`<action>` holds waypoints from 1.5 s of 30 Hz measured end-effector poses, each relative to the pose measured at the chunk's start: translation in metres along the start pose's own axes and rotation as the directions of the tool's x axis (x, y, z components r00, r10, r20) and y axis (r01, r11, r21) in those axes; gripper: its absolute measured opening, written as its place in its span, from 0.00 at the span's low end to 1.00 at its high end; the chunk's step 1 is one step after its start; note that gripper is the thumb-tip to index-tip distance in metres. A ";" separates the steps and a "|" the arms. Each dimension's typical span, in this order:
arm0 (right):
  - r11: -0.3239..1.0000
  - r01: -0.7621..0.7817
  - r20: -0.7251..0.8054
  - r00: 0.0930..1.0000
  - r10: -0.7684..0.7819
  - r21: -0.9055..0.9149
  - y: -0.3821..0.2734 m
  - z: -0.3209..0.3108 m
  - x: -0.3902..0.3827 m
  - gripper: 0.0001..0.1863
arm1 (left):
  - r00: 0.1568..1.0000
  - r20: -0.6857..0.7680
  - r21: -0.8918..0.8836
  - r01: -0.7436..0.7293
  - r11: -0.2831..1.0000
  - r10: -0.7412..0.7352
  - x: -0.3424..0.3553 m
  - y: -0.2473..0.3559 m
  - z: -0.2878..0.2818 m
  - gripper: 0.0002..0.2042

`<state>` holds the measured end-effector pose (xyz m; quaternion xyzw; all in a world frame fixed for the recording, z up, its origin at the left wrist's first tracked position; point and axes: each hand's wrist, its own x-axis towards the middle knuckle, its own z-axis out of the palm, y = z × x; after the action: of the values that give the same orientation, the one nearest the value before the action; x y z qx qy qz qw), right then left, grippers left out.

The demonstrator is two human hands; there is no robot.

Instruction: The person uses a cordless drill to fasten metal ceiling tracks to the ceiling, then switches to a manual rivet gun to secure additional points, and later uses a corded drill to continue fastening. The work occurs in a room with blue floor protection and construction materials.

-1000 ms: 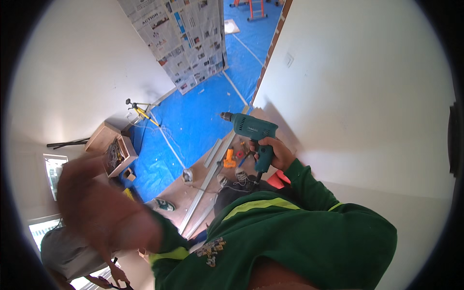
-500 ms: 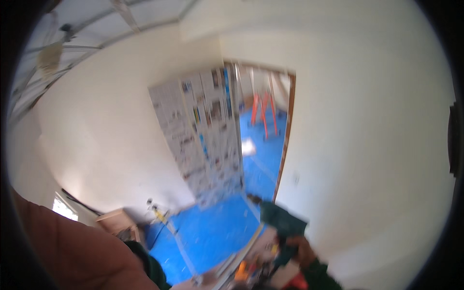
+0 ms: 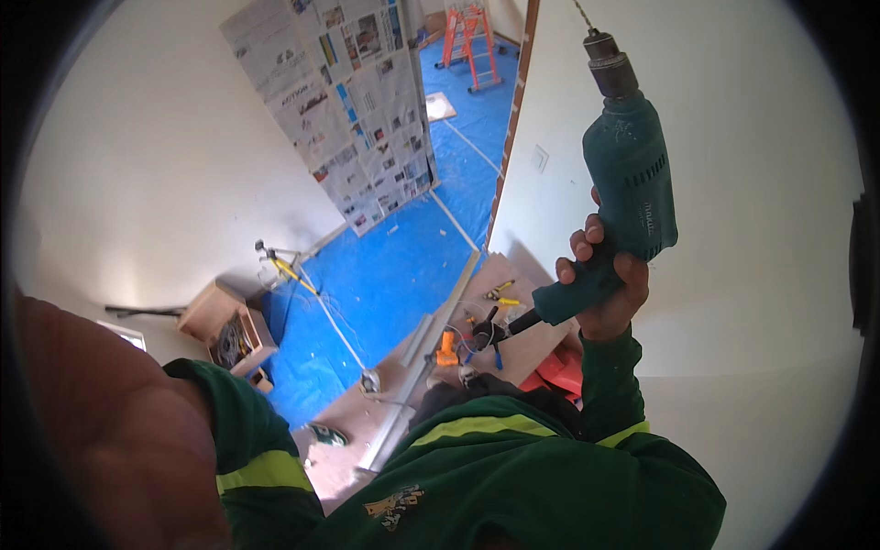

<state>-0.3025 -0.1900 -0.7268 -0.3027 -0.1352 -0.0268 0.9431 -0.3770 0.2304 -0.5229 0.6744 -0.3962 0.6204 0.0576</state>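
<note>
A teal corded drill (image 3: 632, 179) is in my right hand (image 3: 616, 291), held up before the pale wall. My fingers wrap round its handle. A slim bit sits in the dark chuck and points upward, its tip cut off by the frame's top edge. Very large and close at the lower left, my left hand (image 3: 119, 431) rises from a green sleeve with a yellow band; its fingers lie out of sight. On the board below lie an orange tool (image 3: 446, 350), yellow-handled pliers (image 3: 500, 291) and a black tool (image 3: 488, 332) near the drill's handle end.
Blue sheeting (image 3: 385, 284) covers the floor. A newspaper-covered door (image 3: 357, 110) stands beside the opening, with an orange ladder (image 3: 469, 46) beyond. Long metal profiles (image 3: 403, 403) lie by my feet. A yellow-legged tripod (image 3: 291, 273) and a wooden box (image 3: 213, 310) stand at left.
The view has tilted down, bringing more of the floor and my torso into sight. The drill has come up and closer in my right hand, its bit swinging upward.
</note>
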 end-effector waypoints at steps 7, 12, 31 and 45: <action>0.951 0.127 0.150 0.973 -0.175 0.283 -0.005 0.042 0.010 0.26 | 0.982 -0.072 0.215 0.186 0.959 -0.174 0.047 -0.029 0.025 0.29; 0.926 0.158 0.156 0.962 -0.222 0.343 -0.002 0.055 0.025 0.28 | 0.971 -0.151 0.143 0.207 0.968 -0.185 0.100 -0.049 0.030 0.32; 0.934 -0.152 0.436 0.900 -0.005 0.324 -0.023 0.039 0.171 0.19 | 0.961 0.275 0.469 -0.150 0.870 0.017 0.411 -0.154 0.278 0.34; 0.942 -0.256 0.463 0.876 0.132 0.215 -0.029 0.026 0.209 0.23 | 0.923 0.323 0.577 -0.017 0.817 -0.209 0.406 -0.187 0.292 0.33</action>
<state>-0.1119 -0.1922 -0.6329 -0.1815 -0.3170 0.1570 0.9176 -0.0666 0.0040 -0.1526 0.7850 -0.1614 0.5669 -0.1906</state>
